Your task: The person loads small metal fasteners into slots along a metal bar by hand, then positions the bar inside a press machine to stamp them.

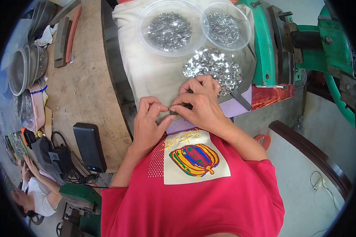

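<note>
Both my hands meet over the near edge of a grey-beige cloth (138, 67). My left hand (148, 120) is pinched, thumb and forefinger together, beside the fingertips of my right hand (199, 100). The right hand is also closed, its thumb against its forefinger. Whatever sits between the fingertips is too small to make out. Just beyond my right hand lies a heap of shiny flat metal pieces (221, 73). Behind the heap stand a large clear round tub (142, 37) of small metal parts and a smaller clear tub (246, 35) of thin metal pins.
A green machine (265, 47) stands at the right. A dark flat bar (241, 100) lies by the heap. On the wooden table (85, 75) at left is a black power bank (89, 147). Another person (43, 193) works with both hands at the lower left.
</note>
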Tool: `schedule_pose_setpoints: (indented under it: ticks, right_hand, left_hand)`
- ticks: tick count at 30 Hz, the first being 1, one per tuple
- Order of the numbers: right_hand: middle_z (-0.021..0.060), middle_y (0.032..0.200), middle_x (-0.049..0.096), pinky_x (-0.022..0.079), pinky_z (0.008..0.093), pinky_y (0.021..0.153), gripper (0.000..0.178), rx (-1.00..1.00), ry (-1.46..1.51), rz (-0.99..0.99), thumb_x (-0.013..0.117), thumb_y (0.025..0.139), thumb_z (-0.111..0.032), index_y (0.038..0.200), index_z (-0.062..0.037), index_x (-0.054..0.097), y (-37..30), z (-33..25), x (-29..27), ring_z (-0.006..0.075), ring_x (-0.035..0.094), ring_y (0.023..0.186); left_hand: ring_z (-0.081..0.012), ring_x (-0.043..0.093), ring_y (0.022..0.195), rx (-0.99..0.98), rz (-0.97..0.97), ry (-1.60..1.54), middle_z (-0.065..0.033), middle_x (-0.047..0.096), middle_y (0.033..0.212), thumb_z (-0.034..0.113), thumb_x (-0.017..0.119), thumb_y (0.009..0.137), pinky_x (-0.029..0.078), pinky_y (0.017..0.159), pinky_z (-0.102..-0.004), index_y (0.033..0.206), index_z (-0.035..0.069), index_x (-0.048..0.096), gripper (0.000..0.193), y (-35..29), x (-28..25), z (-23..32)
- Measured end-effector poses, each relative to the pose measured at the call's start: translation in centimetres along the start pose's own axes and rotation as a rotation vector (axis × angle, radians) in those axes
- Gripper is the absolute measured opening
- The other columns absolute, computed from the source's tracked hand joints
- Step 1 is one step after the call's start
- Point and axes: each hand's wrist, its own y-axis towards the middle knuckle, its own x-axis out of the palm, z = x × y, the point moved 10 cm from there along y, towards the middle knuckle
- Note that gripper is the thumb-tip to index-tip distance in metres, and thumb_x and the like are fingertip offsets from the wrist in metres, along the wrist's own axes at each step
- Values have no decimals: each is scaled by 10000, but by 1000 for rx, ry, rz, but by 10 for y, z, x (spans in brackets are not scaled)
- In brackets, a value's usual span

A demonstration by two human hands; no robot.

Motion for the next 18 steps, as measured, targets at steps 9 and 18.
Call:
schedule_pose_setpoints:
  ticks: [9,18]
  right_hand:
    - [-45,910,585,254,425,958,140,-33,-17,-20,836,717,-270,807,-170,796,-2,4,-7,231,457,1028]
    - [-47,906,581,254,426,950,142,-10,-10,-61,837,712,-277,799,-173,794,5,3,-4,228,452,1018]
  left_hand:
    - [-300,605,925,-49,-44,-48,-127,522,1067,105,807,759,503,756,-388,951,25,626,276,-1,3,-1]
    - [-304,607,927,-44,-46,-44,-129,517,1075,102,798,763,503,769,-391,956,19,624,272,0,1,0]
